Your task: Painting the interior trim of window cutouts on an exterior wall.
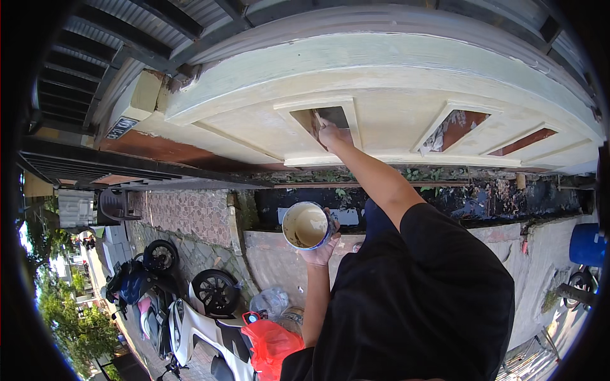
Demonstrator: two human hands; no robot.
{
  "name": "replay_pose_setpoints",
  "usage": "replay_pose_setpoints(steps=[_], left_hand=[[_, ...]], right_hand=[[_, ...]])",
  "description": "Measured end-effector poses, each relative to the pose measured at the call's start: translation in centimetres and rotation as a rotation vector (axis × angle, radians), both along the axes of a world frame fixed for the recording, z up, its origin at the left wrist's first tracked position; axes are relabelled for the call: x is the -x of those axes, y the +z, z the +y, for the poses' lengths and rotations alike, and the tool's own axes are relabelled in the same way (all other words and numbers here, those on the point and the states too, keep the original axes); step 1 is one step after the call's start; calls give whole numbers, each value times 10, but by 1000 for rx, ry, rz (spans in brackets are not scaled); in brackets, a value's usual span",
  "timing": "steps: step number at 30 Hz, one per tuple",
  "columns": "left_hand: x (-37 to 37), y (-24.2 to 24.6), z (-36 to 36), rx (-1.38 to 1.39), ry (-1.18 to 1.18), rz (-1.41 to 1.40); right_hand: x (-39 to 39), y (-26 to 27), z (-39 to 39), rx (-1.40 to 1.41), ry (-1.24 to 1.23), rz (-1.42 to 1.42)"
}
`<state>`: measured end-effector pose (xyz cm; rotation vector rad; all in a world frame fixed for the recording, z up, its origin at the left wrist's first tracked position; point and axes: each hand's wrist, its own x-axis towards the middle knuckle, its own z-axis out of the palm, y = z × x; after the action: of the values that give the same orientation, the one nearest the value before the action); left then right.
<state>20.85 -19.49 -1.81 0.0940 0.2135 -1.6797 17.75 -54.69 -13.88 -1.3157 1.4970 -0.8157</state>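
My left hand (pixel 321 250) holds up a round paint can (pixel 314 224) with a blue-and-white outside; cream paint lies in it and coats its inner wall. My right hand (pixel 330 135) is stretched out to a cream-painted wall (pixel 248 112), at a framed opening (pixel 344 119) with reddish-brown and grey surfaces inside. Between its fingers is a slim, light-coloured handle, apparently a paintbrush (pixel 318 115); its tip is hard to make out against the opening's edge. Two more framed openings (pixel 464 126) (pixel 522 142) with reddish-brown inside follow to the right, the nearer one with whitish patches.
A dark drainage ditch (pixel 495 200) runs along the wall's foot, beside a concrete walkway (pixel 271 252). Parked motorcycles (pixel 209 338), a red plastic bag (pixel 271 345) and a clear plastic bag (pixel 269 302) are at lower left. A blue barrel (pixel 587 244) stands at far right; dark metal railings (pixel 143 164) are at left.
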Motion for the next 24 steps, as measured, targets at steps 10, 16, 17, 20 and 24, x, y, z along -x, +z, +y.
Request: replay_pose_setpoints(steps=[10,16,17,20,24], left_hand=[[-5,-4,10,-29,58,5],[-1,-5,10,-36,76,10],[0,-4,8,-36,71,11],[-1,-6,4,2,68,20],[-4,-5,9,-31,96,8]], right_hand=[[5,-26,123,31,89,-141],[-4,12,48,-145,6,-116],[-6,18,40,-111,31,-90],[-10,15,60,-17,64,-68],[8,0,118,9,50,-54]])
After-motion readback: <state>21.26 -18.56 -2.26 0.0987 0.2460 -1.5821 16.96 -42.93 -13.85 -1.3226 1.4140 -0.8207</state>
